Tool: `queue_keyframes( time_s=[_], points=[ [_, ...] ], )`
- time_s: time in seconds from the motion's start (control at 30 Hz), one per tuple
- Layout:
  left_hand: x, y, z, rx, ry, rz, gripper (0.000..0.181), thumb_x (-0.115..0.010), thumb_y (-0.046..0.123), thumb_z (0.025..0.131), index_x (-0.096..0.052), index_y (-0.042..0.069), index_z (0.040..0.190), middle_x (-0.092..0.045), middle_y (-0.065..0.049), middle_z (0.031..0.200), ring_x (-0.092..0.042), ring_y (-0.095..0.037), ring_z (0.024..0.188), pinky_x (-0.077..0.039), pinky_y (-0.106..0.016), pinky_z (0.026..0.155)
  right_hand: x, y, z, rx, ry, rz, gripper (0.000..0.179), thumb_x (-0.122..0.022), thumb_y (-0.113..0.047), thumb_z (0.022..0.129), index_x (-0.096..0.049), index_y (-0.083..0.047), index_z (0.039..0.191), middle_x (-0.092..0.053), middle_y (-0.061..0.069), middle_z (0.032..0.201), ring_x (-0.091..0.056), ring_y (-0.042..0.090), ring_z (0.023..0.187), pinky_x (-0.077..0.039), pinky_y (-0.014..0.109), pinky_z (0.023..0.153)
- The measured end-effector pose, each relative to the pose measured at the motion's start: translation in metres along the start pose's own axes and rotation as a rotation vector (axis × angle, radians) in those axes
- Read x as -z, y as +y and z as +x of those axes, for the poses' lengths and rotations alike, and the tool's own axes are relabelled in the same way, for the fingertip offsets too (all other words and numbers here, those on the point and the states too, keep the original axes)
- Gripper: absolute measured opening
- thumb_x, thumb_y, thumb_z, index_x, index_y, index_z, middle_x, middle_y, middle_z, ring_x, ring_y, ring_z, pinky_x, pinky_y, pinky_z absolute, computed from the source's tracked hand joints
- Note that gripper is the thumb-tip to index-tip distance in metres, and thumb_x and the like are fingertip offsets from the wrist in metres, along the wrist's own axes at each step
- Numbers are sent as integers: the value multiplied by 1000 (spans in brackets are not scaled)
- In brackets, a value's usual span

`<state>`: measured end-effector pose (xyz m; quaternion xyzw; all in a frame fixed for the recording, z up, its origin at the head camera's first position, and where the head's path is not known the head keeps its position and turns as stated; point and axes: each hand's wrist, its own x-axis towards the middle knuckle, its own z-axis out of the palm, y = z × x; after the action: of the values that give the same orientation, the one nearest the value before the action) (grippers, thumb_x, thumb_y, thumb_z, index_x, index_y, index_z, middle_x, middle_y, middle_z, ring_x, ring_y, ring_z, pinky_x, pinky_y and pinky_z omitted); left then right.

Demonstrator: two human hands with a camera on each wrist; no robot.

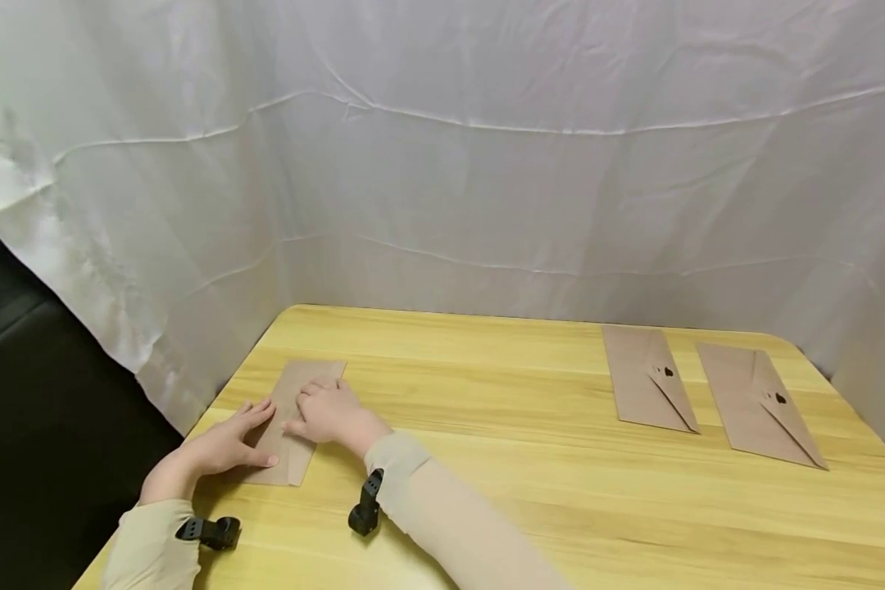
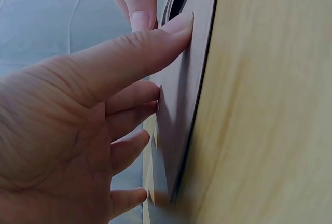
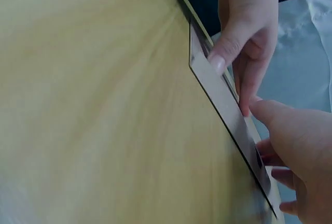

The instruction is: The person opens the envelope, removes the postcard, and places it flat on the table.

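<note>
A brown paper envelope (image 1: pixel 286 459) lies flat near the table's left edge, partly covered by both hands. My left hand (image 1: pixel 224 447) rests on its left part, fingers and thumb spread. In the left wrist view the left thumb (image 2: pixel 140 47) lies over the envelope (image 2: pixel 181 94), and a dark gap shows between paper layers at the top. On the envelope's right part sits my right hand (image 1: pixel 333 414), fingers slightly bent. The right wrist view has the right hand's (image 3: pixel 306 146) fingertips against the envelope (image 3: pixel 228 105), beside the left hand (image 3: pixel 249 32).
Two similar brown envelopes, one (image 1: pixel 637 381) nearer the middle and another (image 1: pixel 745 401) further right, lie on the wooden table (image 1: pixel 516 483), each with a dark heart mark. White curtains (image 1: pixel 524 188) hang behind. A black surface (image 1: pixel 37 426) is at the left.
</note>
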<state>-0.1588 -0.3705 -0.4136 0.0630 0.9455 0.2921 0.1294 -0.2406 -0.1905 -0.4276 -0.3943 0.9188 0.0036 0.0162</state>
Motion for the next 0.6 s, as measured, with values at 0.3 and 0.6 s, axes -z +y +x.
queue_keyframes(
  time_s=[0.3,0.6],
  points=[
    [0,1,0,18,-7,2,102,-79,40,77,-26,-8,149,-15,-32,156,-3,-58,142,-12,-75,108,-1,-6,-8,-34,24,-25,67,-32,-69,95,-40,-29,148,-40,-11,153,-32,13,146,-28,43,119],
    [2,0,0,31,-4,32,101,-78,43,78,-27,-6,150,-16,-31,157,-4,-59,141,-15,-75,107,-5,1,-12,10,61,0,62,-31,-63,98,-36,-31,150,-33,-9,158,-25,17,149,-28,46,119]
  ],
)
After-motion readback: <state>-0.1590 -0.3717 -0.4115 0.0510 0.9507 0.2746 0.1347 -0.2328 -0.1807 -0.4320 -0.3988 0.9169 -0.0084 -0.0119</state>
